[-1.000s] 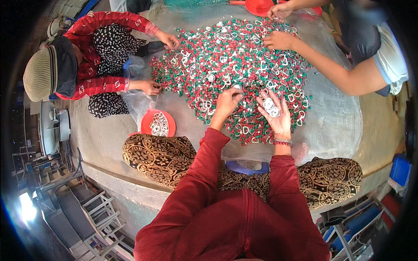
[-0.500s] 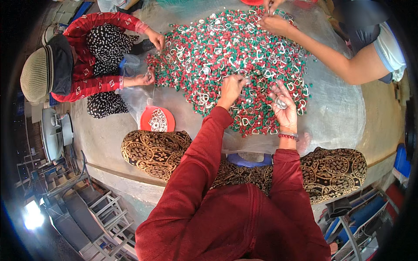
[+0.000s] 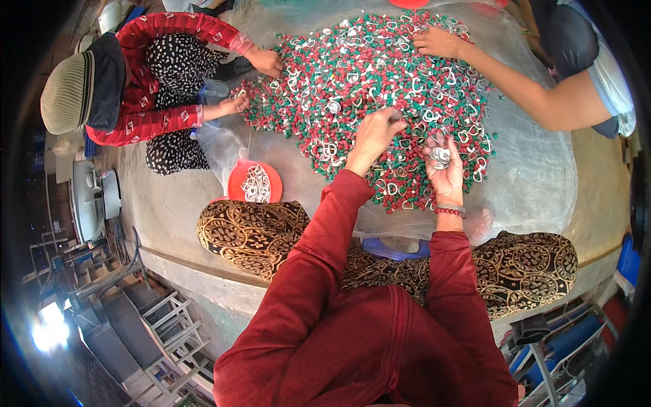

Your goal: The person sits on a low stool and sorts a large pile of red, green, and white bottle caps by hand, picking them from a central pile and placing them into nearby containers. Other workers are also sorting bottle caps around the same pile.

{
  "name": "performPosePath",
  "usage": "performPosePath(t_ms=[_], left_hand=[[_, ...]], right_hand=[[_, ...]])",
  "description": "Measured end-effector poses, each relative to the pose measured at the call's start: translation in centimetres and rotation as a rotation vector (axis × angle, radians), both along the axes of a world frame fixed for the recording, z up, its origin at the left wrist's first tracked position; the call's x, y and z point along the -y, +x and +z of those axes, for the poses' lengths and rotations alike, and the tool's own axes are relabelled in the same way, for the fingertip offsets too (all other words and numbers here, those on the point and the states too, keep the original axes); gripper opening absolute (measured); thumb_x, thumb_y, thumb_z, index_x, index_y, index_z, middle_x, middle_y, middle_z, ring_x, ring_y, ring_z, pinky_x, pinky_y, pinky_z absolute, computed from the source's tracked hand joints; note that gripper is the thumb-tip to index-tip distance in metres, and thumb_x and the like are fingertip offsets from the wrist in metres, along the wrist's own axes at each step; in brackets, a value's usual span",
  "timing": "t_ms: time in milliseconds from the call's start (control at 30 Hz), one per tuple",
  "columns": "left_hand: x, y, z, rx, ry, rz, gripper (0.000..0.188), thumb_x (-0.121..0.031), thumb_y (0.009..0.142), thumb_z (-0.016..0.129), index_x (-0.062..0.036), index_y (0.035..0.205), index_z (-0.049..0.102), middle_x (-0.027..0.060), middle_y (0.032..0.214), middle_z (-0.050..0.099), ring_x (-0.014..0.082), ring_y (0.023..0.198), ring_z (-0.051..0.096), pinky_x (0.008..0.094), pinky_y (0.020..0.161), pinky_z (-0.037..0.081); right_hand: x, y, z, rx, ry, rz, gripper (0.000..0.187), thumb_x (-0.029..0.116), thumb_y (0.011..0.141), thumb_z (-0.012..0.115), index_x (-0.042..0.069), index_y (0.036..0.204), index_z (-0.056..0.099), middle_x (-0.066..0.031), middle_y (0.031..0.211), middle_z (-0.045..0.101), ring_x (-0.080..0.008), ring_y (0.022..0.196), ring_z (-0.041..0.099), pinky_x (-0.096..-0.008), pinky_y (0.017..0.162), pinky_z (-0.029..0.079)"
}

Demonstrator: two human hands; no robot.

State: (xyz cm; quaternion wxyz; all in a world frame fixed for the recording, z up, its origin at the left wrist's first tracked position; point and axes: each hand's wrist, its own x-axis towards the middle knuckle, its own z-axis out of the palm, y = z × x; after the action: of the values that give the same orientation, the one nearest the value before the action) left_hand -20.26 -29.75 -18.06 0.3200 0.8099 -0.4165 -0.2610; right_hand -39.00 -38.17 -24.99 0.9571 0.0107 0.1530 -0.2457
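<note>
A wide pile of small red and green pieces, mixed with white and silvery rings, lies before me. Over its near part, my left hand has thumb and fingertips pinched together; what they hold is too small to make out. To the right, my right hand is turned palm up with its fingers curled around several round silvery metal pieces. A red bead bracelet circles that wrist.
A person in a red patterned shirt works at the pile's left edge. Another person's hand rests on its far right. An orange-red bowl of white rings stands near my left knee. Clear plastic sheeting lies beneath the pile.
My right fingers have curled in, and more silvery pieces show in that palm. My left hand has shifted slightly right. The right-hand person's hand has come down flat onto the pile.
</note>
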Motion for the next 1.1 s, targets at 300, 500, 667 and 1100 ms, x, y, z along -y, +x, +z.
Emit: performPosePath(t_ms=[300,500,667,1100], left_hand=[[-4.3,-2.4,-10.1,0.048,0.107,0.143,0.041,-0.013,0.075,0.069,-0.0012,0.11,0.051,0.016,0.087,0.065,0.0287,0.076,0.064,0.0382,0.065,0.05],[-4.1,1.3,-4.2,-1.095,-0.255,0.467,0.027,-0.026,0.093,0.052,-0.0028,0.106,0.056,0.0037,0.094,0.059,0.0135,0.085,0.055,0.0332,0.072,0.051],[-4.2,1.9,-6.4,-1.167,-0.145,0.465,0.036,-0.044,0.087,0.059,-0.0095,0.081,0.051,-0.0012,0.07,0.049,0.015,0.07,0.054,0.0311,0.062,0.046],[-3.9,-1.1,-8.2,0.304,0.186,0.071,0.023,-0.022,0.078,0.067,-0.001,0.084,0.06,0.0192,0.088,0.061,0.0384,0.079,0.061,0.0475,0.067,0.049]], right_hand=[[0.5,-0.9,1.1,-0.294,-0.115,-0.115,0.031,0.015,0.09,0.056,0.006,0.119,0.052,-0.009,0.098,0.06,-0.0242,0.088,0.061,-0.0316,0.065,0.054],[0.9,-1.7,-0.2,-0.259,-0.214,-0.104,0.032,0.006,0.086,0.059,0.005,0.117,0.053,-0.0087,0.1,0.06,-0.0187,0.08,0.061,-0.0226,0.056,0.049],[1.4,-2.8,-1.3,-0.034,-0.202,-0.05,0.039,0.03,0.092,0.052,0.002,0.119,0.05,-0.0113,0.102,0.06,-0.0219,0.084,0.061,-0.0253,0.058,0.051],[1.2,-2.9,-0.7,0.04,-0.03,-0.11,0.045,0.028,0.094,0.048,0.005,0.132,0.04,-0.0144,0.111,0.06,-0.0242,0.078,0.061,-0.0269,0.053,0.054]])
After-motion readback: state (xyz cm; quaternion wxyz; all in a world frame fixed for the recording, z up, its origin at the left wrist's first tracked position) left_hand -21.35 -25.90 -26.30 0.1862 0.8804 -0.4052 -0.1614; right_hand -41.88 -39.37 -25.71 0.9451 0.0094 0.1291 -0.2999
